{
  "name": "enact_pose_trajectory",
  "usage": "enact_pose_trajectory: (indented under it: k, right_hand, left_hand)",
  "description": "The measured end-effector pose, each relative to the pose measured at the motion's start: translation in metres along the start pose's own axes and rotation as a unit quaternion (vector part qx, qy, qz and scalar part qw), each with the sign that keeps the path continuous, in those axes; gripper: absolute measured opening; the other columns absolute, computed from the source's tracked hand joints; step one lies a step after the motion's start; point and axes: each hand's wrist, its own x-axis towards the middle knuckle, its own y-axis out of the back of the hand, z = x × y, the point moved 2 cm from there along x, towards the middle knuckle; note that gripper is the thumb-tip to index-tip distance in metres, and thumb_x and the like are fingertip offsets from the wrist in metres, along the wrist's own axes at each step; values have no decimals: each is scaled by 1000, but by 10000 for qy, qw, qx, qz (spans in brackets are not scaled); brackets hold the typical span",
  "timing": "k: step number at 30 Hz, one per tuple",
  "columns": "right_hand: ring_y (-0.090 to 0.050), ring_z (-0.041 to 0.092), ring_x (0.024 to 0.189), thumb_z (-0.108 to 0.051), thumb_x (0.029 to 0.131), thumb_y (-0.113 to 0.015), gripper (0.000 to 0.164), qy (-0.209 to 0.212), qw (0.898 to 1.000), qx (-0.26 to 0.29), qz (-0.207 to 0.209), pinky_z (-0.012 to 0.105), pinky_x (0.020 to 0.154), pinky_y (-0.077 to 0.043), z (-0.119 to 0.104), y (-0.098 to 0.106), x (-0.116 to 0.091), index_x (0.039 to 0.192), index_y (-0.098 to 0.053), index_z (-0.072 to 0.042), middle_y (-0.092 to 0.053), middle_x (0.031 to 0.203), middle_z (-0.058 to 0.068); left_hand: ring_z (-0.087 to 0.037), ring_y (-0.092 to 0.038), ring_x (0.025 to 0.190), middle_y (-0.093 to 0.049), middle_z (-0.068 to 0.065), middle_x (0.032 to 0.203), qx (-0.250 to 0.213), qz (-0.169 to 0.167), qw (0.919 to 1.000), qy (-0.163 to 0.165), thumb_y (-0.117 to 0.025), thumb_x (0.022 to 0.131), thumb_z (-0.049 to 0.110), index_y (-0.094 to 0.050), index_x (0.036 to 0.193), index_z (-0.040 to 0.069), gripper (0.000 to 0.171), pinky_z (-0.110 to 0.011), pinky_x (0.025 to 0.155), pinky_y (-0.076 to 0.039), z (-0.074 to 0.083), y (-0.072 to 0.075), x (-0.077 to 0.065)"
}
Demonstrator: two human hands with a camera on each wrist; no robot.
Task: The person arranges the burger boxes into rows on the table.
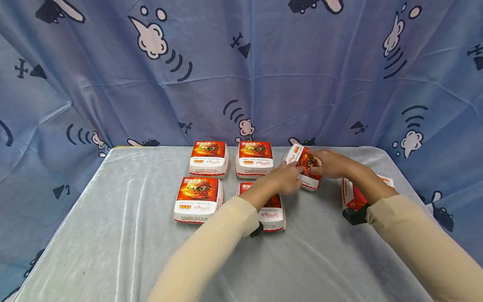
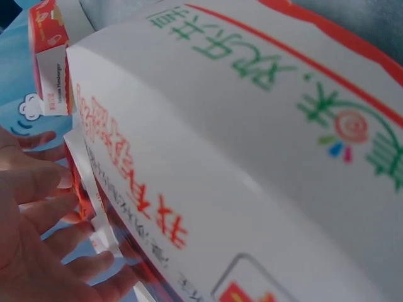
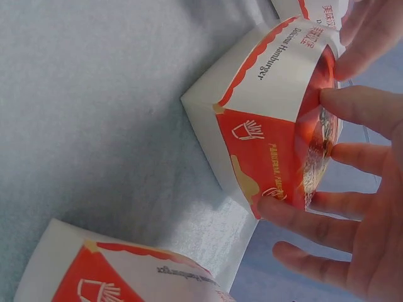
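Both hands are at a red and white hamburger box at the back right of the table, turned at an angle to the others. My right hand lies over the lid's right side; in the right wrist view its spread, nearly straight fingers touch the printed lid. From the other side my left hand reaches to the lid with extended fingers, and part of it shows at the upper right of the right wrist view. A hamburger box fills much of the left wrist view, beside the left hand's loose fingers.
Two matching boxes, one left of the other, stand along the back. Nearer are a front-left box and another partly under the left forearm. A further box sits partly behind the right forearm. A patterned blue curtain hangs behind the grey-covered table.
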Motion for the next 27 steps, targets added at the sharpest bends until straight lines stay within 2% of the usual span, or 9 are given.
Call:
enact_pose_trajectory:
  k: [8,12,14,19,23,27]
  right_hand:
    - [-33,58,133,-35,98,-61,81,-437,9990,-102,82,71,102,-32,-5,-1,-2,154,-22,8,-29,147,42]
    - [-32,58,133,-34,97,-63,80,-507,9987,-87,49,71,103,-31,-4,-1,-3,152,-24,9,-28,148,41]
    - [-33,57,133,-31,97,-64,78,-464,9989,-85,11,71,103,-31,-2,-2,-3,152,-26,9,-29,148,41]
    - [-32,57,134,-23,96,-65,72,-164,9998,-122,-61,70,104,-30,-1,-1,-4,151,-30,8,-30,148,40]
    - [-29,58,135,-19,95,-65,70,-7,9999,-93,-80,70,105,-28,-1,0,-5,151,-31,7,-29,149,40]
    - [-27,59,136,-29,97,-61,75,-309,9995,-2,-66,73,104,-28,-1,0,-6,154,-24,5,-26,150,41]
  left_hand:
    - [-20,-37,141,-39,1,157,-70,63,9996,-267,-46,104,23,-41,153,17,50,-32,111,-34,-4,2,-1]
    - [-14,-46,129,-47,1,151,-293,171,9986,-407,-46,104,20,-44,151,13,48,-29,106,-38,-7,4,-2]
    - [-13,-44,133,-44,-1,154,-403,192,9982,-400,-46,104,20,-44,151,12,48,-28,109,-36,-8,5,-3]
    - [-17,-27,148,-30,-5,161,-485,103,9984,-255,-47,104,23,-41,153,15,50,-33,118,-24,-9,4,-4]
    - [-17,-28,147,-31,-5,161,-380,-17,9988,-318,-47,104,22,-40,154,15,51,-31,118,-24,-9,2,-3]
    - [-15,-33,144,-38,-4,158,-377,-15,9984,-429,-48,104,22,-41,153,13,50,-29,116,-27,-9,1,-3]
